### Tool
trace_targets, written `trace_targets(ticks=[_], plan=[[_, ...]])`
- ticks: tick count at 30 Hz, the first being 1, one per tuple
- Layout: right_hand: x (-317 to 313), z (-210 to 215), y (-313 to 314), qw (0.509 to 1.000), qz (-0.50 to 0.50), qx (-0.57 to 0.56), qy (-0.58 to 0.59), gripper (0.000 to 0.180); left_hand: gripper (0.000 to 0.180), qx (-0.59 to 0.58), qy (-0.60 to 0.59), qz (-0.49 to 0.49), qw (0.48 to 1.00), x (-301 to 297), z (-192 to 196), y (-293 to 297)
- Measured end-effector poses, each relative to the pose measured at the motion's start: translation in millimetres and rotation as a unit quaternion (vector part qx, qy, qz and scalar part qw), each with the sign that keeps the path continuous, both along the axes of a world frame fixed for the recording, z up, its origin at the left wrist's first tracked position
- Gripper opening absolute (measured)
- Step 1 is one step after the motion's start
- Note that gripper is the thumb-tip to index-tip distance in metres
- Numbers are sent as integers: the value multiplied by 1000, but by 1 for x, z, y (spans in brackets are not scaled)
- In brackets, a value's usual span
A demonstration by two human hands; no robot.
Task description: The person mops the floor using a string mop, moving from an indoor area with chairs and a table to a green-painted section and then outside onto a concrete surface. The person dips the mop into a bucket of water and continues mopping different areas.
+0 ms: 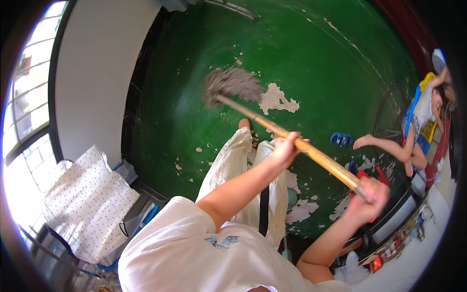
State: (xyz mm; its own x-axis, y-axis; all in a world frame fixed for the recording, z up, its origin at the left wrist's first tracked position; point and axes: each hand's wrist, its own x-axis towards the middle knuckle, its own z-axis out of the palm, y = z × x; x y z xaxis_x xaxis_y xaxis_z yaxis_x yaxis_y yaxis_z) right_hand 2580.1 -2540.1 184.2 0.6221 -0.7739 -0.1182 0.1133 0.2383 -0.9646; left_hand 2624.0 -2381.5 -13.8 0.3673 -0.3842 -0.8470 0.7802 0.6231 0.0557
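Observation:
Both my hands are closed round the wooden handle of a mop (331, 167). My left hand (285, 150) grips it partway along, in front of my legs. Farther right, my right hand (369, 200) wraps the upper end, its fingers slightly blurred. The handle slants away to the far left, down to a grey string mop head (232, 85). The strands lie spread on the green floor (311, 58), fanned to the right beside a large pale worn patch (278, 98).
At the right a person (421, 114) sits on a blue and yellow chair, bare legs stretched toward a blue slipper (341, 139). Left of me, a white patterned cloth (90, 204) covers something by the window. A shelf of small items (394, 250) stands at the lower right.

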Motion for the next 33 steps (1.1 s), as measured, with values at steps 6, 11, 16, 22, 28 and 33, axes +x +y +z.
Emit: trace_targets(ticks=[6,11,16,22,28,33], plan=[[39,-141,124,972,157,115,135,23,20,236,84,154,956,-42,-124,158],[32,-241,228,893,363,137,230,19,41,235,187,364,882,-85,-201,264],[90,-298,196,889,348,209,212,24,30,262,111,297,912,-57,-212,213],[176,-217,2,915,362,121,128,21,47,154,99,378,907,50,-172,29],[200,-101,-150,954,284,48,81,28,12,-59,26,447,892,69,-127,-106],[168,-33,-171,949,306,62,-34,33,11,-164,11,419,893,31,-72,-157]])
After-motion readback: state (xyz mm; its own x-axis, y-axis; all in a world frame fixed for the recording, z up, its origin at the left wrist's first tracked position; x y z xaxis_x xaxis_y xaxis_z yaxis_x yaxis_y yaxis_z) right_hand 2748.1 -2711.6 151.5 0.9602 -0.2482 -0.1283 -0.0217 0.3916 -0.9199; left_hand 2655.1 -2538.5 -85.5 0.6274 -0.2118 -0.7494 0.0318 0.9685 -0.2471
